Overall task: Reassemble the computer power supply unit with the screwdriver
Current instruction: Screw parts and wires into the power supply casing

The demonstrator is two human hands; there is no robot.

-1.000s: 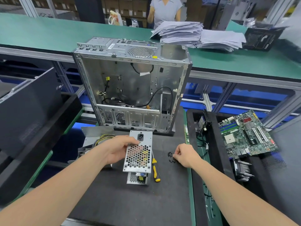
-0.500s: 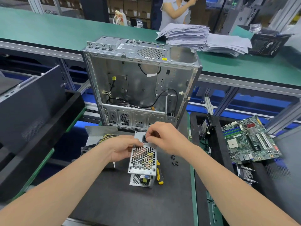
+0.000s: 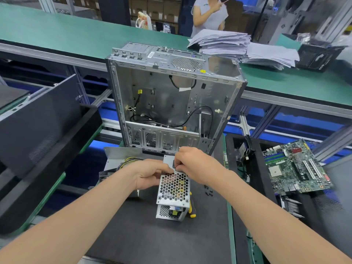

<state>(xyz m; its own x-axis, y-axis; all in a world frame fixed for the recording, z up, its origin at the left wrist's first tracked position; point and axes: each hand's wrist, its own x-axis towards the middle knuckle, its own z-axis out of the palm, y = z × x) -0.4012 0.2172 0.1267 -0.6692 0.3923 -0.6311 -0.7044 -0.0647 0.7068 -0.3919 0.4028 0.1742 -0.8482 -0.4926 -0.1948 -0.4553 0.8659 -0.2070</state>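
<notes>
- The power supply (image 3: pixel 173 187) stands on the dark mat (image 3: pixel 152 235), just near of the open computer case (image 3: pixel 171 103).
- The left hand (image 3: pixel 150 175) grips its left side, fingers curled round the edge.
- The right hand (image 3: pixel 194 164) has left the loose screws (image 3: pixel 208 192) on the mat to the right. It now sits at the far end, by the black socket (image 3: pixel 173 164).
- Its fingertips are pinched narrow, probably on a screw, though none shows.
- The screwdriver (image 3: pixel 192 213) lies untouched against the unit's right side, so driving has probably not begun.
</notes>
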